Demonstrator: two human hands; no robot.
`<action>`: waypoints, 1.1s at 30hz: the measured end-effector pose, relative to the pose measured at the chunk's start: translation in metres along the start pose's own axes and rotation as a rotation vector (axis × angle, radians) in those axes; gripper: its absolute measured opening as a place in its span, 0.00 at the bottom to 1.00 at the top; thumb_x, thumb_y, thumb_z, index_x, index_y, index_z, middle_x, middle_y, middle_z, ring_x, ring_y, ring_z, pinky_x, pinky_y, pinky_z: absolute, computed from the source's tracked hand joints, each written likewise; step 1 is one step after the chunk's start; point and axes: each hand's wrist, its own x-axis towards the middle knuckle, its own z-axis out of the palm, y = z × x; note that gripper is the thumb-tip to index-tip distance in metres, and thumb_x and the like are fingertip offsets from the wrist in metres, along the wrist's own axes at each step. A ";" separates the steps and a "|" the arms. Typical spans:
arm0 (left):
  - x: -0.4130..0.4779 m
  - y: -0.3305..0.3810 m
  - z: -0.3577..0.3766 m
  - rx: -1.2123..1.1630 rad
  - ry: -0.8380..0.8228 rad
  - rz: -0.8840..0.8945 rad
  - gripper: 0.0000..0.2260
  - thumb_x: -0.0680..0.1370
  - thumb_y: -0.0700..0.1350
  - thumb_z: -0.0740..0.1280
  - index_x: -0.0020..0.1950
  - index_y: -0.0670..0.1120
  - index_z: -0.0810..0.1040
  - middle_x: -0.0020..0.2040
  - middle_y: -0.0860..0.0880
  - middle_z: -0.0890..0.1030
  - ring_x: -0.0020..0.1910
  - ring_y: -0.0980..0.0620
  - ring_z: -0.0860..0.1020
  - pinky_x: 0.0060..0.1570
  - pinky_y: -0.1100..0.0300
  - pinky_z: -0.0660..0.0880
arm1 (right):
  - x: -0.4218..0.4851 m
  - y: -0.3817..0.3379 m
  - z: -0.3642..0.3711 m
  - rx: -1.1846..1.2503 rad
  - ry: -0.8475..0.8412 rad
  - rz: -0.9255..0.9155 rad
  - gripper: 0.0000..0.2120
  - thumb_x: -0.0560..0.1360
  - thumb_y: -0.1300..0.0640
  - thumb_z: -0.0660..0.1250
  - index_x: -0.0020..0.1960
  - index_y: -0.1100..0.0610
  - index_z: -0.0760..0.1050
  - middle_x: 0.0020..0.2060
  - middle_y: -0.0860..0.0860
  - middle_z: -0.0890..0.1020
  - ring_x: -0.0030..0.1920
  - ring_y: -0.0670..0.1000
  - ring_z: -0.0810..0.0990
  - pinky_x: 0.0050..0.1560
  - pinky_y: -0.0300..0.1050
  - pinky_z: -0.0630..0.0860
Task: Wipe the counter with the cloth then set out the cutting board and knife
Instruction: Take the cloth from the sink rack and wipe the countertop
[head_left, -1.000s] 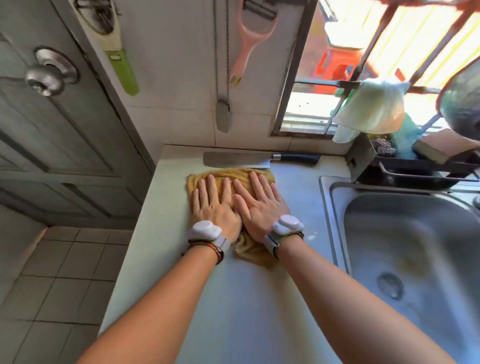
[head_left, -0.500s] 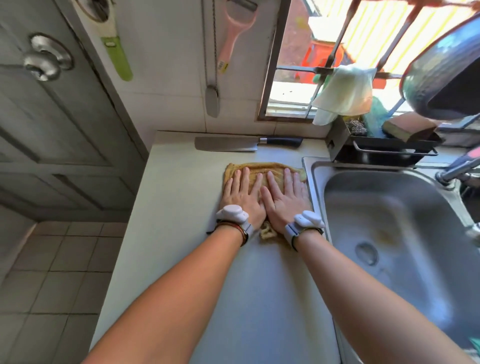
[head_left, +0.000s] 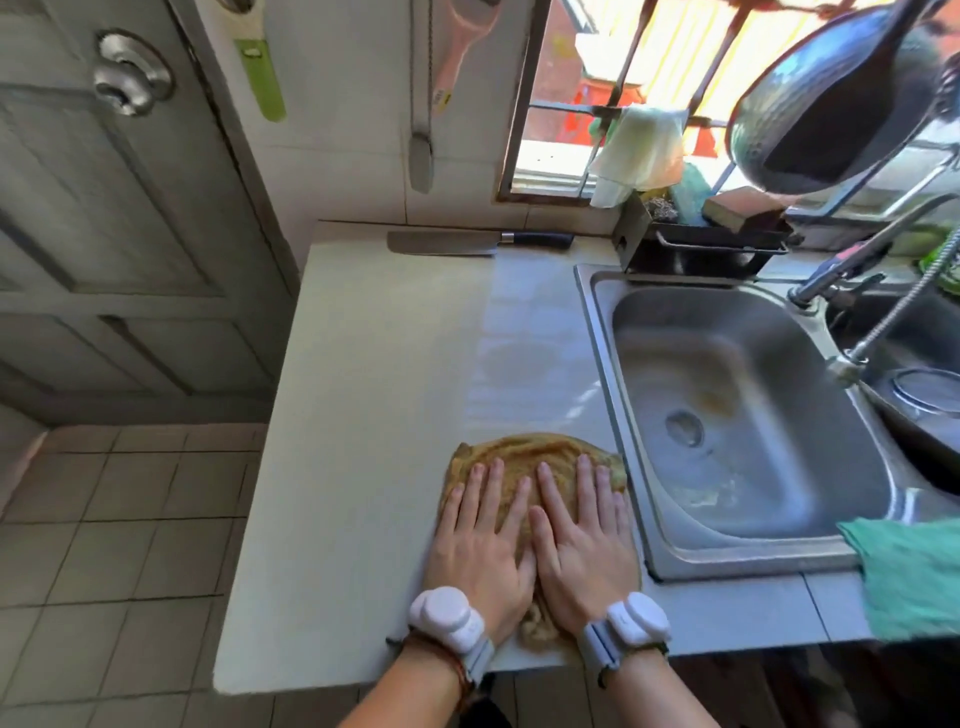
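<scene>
Head view: cloth (head_left: 530, 457) under both hands.
Left hand (head_left: 480, 545) and right hand (head_left: 579, 540) press flat, fingers spread, near the counter's (head_left: 363, 415) front edge.

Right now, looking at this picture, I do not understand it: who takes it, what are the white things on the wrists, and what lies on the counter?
No machine is here. A person wears a camera on the head, so you look forward and down along their own arms. The white things are bands strapped on both wrists; their purpose does not show. The left hand and right hand lie flat, side by side, pressing a brown cloth onto the counter near its front edge, beside the sink. Nothing is gripped; the fingers are spread. A knife lies at the back by the wall. A streak, seemingly wet, runs from the cloth toward the knife. No cutting board is visible.
</scene>
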 end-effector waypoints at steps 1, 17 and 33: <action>-0.008 -0.004 -0.002 0.015 -0.003 0.005 0.27 0.78 0.57 0.57 0.77 0.53 0.62 0.80 0.44 0.61 0.79 0.44 0.58 0.75 0.45 0.55 | -0.006 -0.006 0.001 0.007 0.006 0.017 0.29 0.79 0.35 0.38 0.79 0.38 0.47 0.81 0.52 0.45 0.80 0.55 0.41 0.78 0.56 0.42; -0.090 -0.147 -0.042 0.100 0.104 -0.326 0.30 0.78 0.54 0.43 0.79 0.45 0.58 0.80 0.38 0.56 0.80 0.42 0.54 0.78 0.44 0.53 | -0.028 -0.176 0.028 0.117 -0.071 -0.421 0.28 0.82 0.36 0.41 0.80 0.43 0.50 0.81 0.54 0.47 0.80 0.55 0.39 0.78 0.58 0.41; 0.055 -0.048 -0.022 0.084 -0.003 -0.039 0.27 0.80 0.56 0.49 0.79 0.54 0.57 0.81 0.44 0.56 0.80 0.45 0.55 0.78 0.47 0.52 | 0.058 -0.050 -0.003 0.038 0.040 0.013 0.30 0.79 0.35 0.39 0.80 0.42 0.49 0.81 0.58 0.48 0.80 0.58 0.43 0.78 0.57 0.42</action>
